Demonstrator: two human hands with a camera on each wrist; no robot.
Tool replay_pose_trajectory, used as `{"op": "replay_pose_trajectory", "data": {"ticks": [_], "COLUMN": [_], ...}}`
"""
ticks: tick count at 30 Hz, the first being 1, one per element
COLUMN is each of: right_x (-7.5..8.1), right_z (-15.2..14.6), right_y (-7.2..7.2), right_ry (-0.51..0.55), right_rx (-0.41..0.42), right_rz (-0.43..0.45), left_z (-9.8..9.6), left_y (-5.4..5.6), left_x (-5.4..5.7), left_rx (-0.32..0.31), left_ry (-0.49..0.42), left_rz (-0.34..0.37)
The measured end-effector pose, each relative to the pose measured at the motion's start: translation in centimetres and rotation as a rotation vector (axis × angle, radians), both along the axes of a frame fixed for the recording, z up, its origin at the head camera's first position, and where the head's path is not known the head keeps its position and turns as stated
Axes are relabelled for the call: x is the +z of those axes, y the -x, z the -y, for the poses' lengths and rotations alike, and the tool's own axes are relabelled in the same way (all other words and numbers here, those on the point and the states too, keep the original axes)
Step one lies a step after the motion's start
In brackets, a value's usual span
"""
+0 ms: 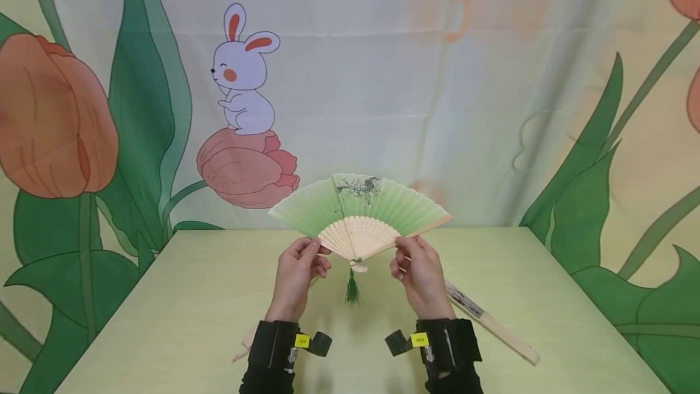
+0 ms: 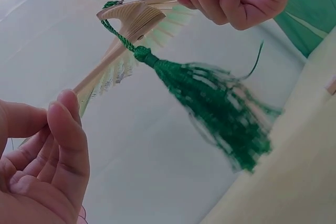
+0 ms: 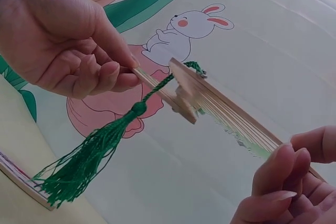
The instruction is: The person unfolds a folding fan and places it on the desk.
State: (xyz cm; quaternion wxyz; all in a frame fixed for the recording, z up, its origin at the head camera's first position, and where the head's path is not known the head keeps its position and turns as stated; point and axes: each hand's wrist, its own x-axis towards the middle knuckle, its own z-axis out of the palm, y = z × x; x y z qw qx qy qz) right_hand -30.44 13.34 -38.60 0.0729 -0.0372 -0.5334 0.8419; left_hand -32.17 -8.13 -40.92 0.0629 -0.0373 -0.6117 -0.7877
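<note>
A green folding fan [image 1: 361, 199] with pale wooden ribs and a dark branch print is spread wide, held up above the table. My left hand [image 1: 298, 272] pinches its left outer rib between thumb and fingers. On the other side my right hand [image 1: 420, 269] pinches the right outer rib. From the pivot hangs a green tassel [image 2: 210, 108], which dangles freely between the hands. A closed folding fan [image 1: 492, 321] with a printed edge lies on the table beside my right wrist. Behind my left wrist, the tip of a pale wooden thing [image 1: 243, 348] shows, mostly hidden.
The pale yellow-green table [image 1: 191, 284] reaches back to a hanging cloth [image 1: 372, 90] printed with tulips and a white rabbit [image 1: 243, 84]. Black wrist bands with small cameras sit on both of my wrists.
</note>
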Motion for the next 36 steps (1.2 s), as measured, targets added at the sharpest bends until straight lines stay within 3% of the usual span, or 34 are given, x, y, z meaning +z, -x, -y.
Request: {"op": "replay_pose_trajectory", "data": {"ticks": [15, 22, 36], "right_x": [-0.02, -0.12, -0.22], "right_z": [-0.29, -0.68, -0.91], "right_y": [-0.04, -0.42, 0.02], "right_ry": [0.028, 0.056, 0.152], "right_rx": [0.004, -0.007, 0.067], "right_rz": [-0.042, -0.023, -0.02], "left_z": [0.11, -0.07, -0.04], "left_y": [0.03, -0.04, -0.1], "left_x": [0.0, -0.05, -0.05], "left_rx": [0.017, 0.012, 0.003], "left_ry": [-0.024, -0.05, -0.056], "left_rz": [-0.01, 0.002, -0.006]}}
